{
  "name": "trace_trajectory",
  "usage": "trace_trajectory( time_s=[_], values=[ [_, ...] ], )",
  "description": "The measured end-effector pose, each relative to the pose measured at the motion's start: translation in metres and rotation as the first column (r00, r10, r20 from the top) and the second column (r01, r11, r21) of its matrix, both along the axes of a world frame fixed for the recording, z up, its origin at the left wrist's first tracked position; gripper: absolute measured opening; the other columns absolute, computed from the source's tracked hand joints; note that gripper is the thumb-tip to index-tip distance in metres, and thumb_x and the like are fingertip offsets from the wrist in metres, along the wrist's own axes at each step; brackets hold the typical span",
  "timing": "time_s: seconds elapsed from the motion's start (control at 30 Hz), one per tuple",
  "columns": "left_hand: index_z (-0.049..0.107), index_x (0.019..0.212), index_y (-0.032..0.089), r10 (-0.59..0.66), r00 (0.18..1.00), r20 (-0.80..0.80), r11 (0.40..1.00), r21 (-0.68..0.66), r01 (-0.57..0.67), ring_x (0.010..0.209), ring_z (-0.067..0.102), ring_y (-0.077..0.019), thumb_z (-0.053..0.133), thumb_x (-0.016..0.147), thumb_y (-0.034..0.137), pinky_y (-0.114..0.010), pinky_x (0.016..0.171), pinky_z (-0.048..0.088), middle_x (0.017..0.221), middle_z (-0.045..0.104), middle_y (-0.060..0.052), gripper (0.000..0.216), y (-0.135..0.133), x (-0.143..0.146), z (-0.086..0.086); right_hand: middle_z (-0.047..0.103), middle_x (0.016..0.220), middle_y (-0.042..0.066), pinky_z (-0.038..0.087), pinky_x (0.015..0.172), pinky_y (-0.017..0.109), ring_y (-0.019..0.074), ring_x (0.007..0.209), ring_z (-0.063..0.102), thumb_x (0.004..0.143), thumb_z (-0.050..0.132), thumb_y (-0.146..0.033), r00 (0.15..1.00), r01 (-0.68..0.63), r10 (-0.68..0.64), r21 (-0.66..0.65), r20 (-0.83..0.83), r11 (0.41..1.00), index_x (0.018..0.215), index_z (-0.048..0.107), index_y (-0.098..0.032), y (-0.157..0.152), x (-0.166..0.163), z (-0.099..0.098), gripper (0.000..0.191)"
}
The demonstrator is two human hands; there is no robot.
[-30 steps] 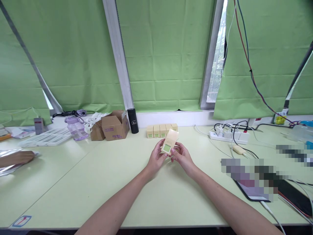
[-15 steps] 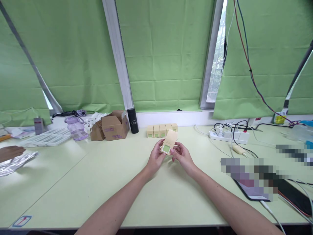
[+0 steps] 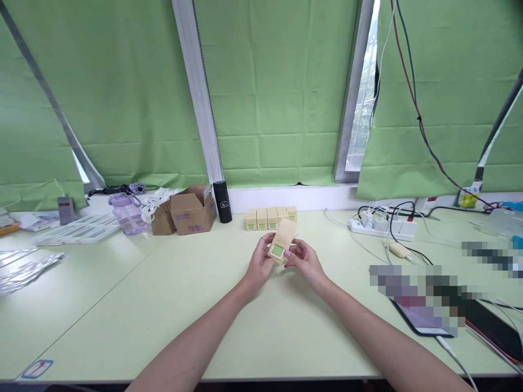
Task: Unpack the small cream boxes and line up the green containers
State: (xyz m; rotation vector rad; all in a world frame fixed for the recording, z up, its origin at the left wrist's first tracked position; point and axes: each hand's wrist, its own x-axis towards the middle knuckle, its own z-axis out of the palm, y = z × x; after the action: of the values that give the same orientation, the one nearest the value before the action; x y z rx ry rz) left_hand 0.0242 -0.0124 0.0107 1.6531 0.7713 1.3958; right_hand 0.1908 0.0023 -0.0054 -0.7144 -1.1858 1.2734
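Observation:
Between my two hands is a small tan cardboard box (image 3: 285, 234) with a pale-framed green square on its lower face. It is tilted, its upper part leaning to the right. My left hand (image 3: 260, 260) grips its left side, fingers behind and thumb at the bottom edge. My right hand (image 3: 305, 259) pinches the lower right corner with the thumb in front. Just beyond stands a row of several similar small tan boxes (image 3: 267, 219) on the table, partly hidden by the held one.
Behind on the left are a black bottle (image 3: 222, 202), an open brown carton (image 3: 193, 210), a purple water bottle (image 3: 127, 213) and silver pouches (image 3: 30, 272). To the right lie a white power strip (image 3: 384, 227), cables, a tablet (image 3: 425, 321) and a dark phone-like device (image 3: 496, 326).
Another person's hand at the far left, over the silver pouches, has gone from view. The held box has shifted and tilted very slightly; my hands have barely moved.

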Motion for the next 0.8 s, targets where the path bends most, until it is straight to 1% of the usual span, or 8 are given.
trace_trajectory(
  time_s=[0.33,0.5,0.57,0.67,0.73,0.8],
  values=[
    [0.049,0.139,0.025,-0.004,1.000,-0.011,1.000,-0.002,0.004,0.126,0.060,-0.0283,0.069,0.088,0.026,-0.044,0.106,0.047,0.140,0.058,-0.012,0.055,-0.0020,-0.0003,-0.0003,0.078,0.094,0.007,0.061,0.063,0.034,0.0233,0.084,0.073,0.066,0.091,-0.053,1.000,-0.004,0.004,-0.022,-0.011,1.000,0.112,0.063,-0.020,-0.0015,0.0006,0.0018,0.063],
    [0.046,0.144,0.027,-0.069,0.998,0.002,0.997,0.019,0.068,0.137,0.052,-0.0301,0.069,0.085,0.021,-0.045,0.113,0.042,0.147,0.055,-0.011,0.064,-0.0042,0.0000,-0.0010,0.076,0.092,0.007,0.062,0.064,0.034,0.0227,0.083,0.072,0.067,0.091,-0.055,0.999,0.008,-0.010,-0.055,-0.040,0.998,0.113,0.064,-0.019,-0.0016,0.0031,0.0039,0.064],
    [0.046,0.145,0.027,-0.096,0.995,0.003,0.995,0.021,0.096,0.139,0.051,-0.0313,0.069,0.086,0.024,-0.047,0.115,0.040,0.149,0.054,-0.011,0.064,-0.0051,-0.0009,-0.0001,0.076,0.092,0.007,0.063,0.065,0.035,0.0239,0.086,0.072,0.067,0.091,-0.055,0.999,0.011,-0.014,-0.068,-0.051,0.998,0.113,0.065,-0.019,-0.0016,0.0039,0.0042,0.064],
    [0.047,0.146,0.027,-0.115,0.993,0.001,0.993,0.025,0.115,0.140,0.049,-0.0329,0.068,0.088,0.034,-0.048,0.114,0.041,0.151,0.052,-0.012,0.062,-0.0056,-0.0029,0.0014,0.076,0.092,0.007,0.063,0.066,0.035,0.0249,0.089,0.072,0.067,0.091,-0.055,0.997,0.011,-0.017,-0.081,-0.069,0.997,0.113,0.065,-0.019,-0.0023,0.0040,0.0044,0.064],
    [0.048,0.145,0.026,-0.081,0.997,-0.016,0.996,0.038,0.082,0.137,0.051,-0.0324,0.068,0.091,0.040,-0.046,0.111,0.044,0.150,0.053,-0.013,0.059,-0.0055,-0.0035,0.0014,0.076,0.092,0.007,0.063,0.066,0.034,0.0250,0.091,0.072,0.066,0.092,-0.055,0.997,0.011,-0.018,-0.086,-0.080,0.996,0.113,0.064,-0.020,-0.0032,0.0033,0.0047,0.065],
    [0.049,0.141,0.024,-0.005,0.998,-0.055,0.999,0.048,0.007,0.129,0.057,-0.0302,0.067,0.093,0.044,-0.043,0.103,0.049,0.145,0.056,-0.014,0.055,-0.0051,-0.0032,0.0007,0.075,0.091,0.006,0.063,0.067,0.035,0.0249,0.092,0.072,0.066,0.092,-0.054,0.997,0.006,-0.013,-0.083,-0.082,0.997,0.113,0.064,-0.020,-0.0042,0.0024,0.0054,0.064]
  ],
)
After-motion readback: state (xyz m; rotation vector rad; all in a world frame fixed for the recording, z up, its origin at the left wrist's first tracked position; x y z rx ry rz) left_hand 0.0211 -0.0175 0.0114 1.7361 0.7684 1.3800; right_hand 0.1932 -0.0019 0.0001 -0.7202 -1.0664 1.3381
